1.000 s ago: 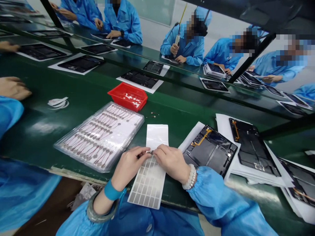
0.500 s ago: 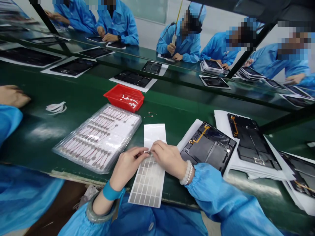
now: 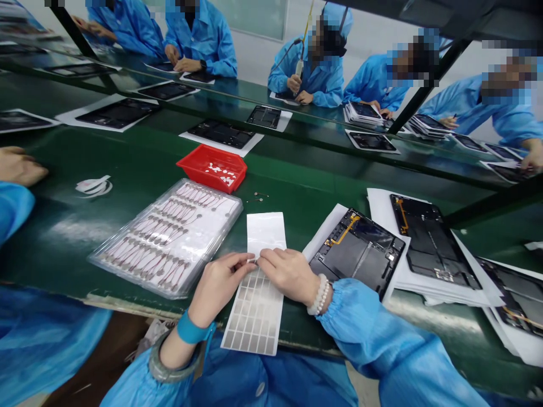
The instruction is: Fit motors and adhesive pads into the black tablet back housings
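Note:
My left hand (image 3: 225,282) and my right hand (image 3: 289,272) meet over a sheet of small grey rectangular stickers (image 3: 254,316). The thumb and forefinger of each are pinched together at the sheet's upper part. A tiny piece sits between the fingertips, mostly covered and too small to name. The sheet's bare white top end (image 3: 265,229) lies beyond my fingers. To the left is a clear plastic tray (image 3: 231,226) with rows of small round grey parts on thin red wires. Two loose wired parts (image 3: 259,198) lie behind the sheet.
A red bin (image 3: 199,167) with white scraps stands behind the tray. Opened tablet shells (image 3: 360,254) on paper lie at right, some stacked. White strips (image 3: 95,186) and a co-worker's hand (image 3: 21,165) are at left. Beyond runs a line with more shells (image 3: 223,133) and several co-workers.
My hands stay pinched together over the sheet, with only small finger movements. Shells on the line have shifted left. At far right, a co-worker's arm has reached out towards the shells.

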Tool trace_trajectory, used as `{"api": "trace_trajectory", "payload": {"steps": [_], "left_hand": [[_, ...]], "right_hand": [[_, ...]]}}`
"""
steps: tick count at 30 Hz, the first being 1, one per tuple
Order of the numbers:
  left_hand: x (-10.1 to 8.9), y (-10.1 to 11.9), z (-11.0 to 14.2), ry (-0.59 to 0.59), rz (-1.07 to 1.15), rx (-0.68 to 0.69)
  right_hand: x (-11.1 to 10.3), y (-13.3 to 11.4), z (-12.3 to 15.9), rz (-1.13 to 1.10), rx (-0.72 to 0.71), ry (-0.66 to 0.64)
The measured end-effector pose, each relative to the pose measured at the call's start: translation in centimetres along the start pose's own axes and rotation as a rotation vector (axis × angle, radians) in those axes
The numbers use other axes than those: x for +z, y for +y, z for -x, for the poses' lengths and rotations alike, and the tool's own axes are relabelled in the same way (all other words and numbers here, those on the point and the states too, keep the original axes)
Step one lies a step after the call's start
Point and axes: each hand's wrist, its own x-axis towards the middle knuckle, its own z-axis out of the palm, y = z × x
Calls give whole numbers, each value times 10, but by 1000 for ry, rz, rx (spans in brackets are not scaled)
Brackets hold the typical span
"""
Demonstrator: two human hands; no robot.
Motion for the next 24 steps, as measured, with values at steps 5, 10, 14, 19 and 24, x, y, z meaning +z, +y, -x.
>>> {"api": "trace_trajectory", "payload": {"steps": [5,10,14,19,24], "left_hand": [[-11,3,14,68,-152,78],[33,54,60,6,-442,593],[99,93,83,-173,-525,774],[116,89,79,-233,-521,831],[85,72,82,-318,-477,806]], "right_hand": [[-45,25,33,-277,383,239],[-83,111,94,79,954,95],[-75,154,112,191,1082,-235],[-76,154,118,15,1077,-232],[-89,124,139,-26,1007,-140]]}}
